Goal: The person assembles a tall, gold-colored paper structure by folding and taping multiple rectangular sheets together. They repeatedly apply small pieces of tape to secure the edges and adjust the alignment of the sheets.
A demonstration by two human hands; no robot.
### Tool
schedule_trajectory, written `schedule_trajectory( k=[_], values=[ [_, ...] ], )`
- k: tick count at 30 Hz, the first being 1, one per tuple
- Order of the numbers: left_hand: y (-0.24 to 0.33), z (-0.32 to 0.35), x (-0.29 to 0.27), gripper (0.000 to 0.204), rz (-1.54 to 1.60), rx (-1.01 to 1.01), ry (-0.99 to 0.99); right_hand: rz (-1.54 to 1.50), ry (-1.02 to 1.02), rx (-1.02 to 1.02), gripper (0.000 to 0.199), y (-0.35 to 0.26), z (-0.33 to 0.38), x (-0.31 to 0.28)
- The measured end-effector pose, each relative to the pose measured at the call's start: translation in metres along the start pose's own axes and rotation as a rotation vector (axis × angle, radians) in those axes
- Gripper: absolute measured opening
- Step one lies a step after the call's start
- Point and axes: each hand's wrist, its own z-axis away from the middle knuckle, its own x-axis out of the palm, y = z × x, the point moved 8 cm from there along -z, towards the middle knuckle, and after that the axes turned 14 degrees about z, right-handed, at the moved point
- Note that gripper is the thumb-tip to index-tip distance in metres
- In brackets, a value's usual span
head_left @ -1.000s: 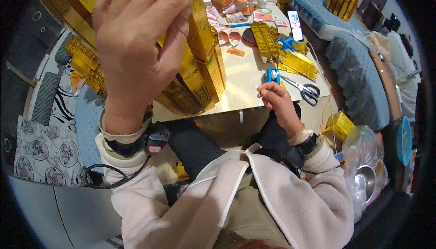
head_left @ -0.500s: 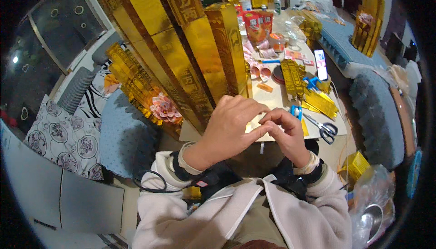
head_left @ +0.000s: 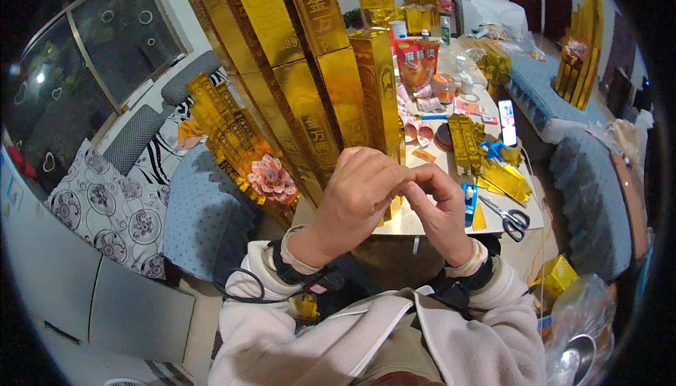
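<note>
Both hands meet at chest height over the table point(head_left: 451, 220) edge. Left hand point(head_left: 362, 192) and right hand point(head_left: 436, 206) pinch fingertips together, probably on something small; too small to tell. Gold bars point(head_left: 317, 83) lean stacked just behind, scissors point(head_left: 508, 215) lie at right.

Shiny gold long boxes point(head_left: 310, 76) with darker gold characters fill the upper middle of the frame. Left of them, a pale cushion point(head_left: 105, 206) carries grey flower rings, and a zebra-striped black-and-white cloth point(head_left: 165, 150) lies above a dusty blue dotted seat pad point(head_left: 201, 217). A pink paper flower point(head_left: 271, 178) sits at centre left. At centre right, black-handled scissors point(head_left: 508, 218) rest on the cream table point(head_left: 429, 220) near a blue tape dispenser point(head_left: 470, 199). The sleeves point(head_left: 486, 337) along the bottom are off-white.
</note>
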Motion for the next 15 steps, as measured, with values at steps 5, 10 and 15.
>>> schedule_trajectory(
  k=[5, 10, 15],
  values=[
    [0.013, -0.001, -0.008, 0.024, -0.154, 0.145, -0.052, 0.022, 0.012, -0.007, 0.010, -0.007, -0.008, 0.007],
    [0.025, 0.001, -0.010, 0.025, -0.339, 0.255, -0.095, -0.060, 0.001, 0.070, 0.020, -0.005, -0.020, 0.017],
    [0.026, -0.002, -0.021, 0.027, -0.356, 0.246, -0.073, -0.035, -0.060, 0.137, 0.030, -0.010, -0.028, 0.018]
  ],
)
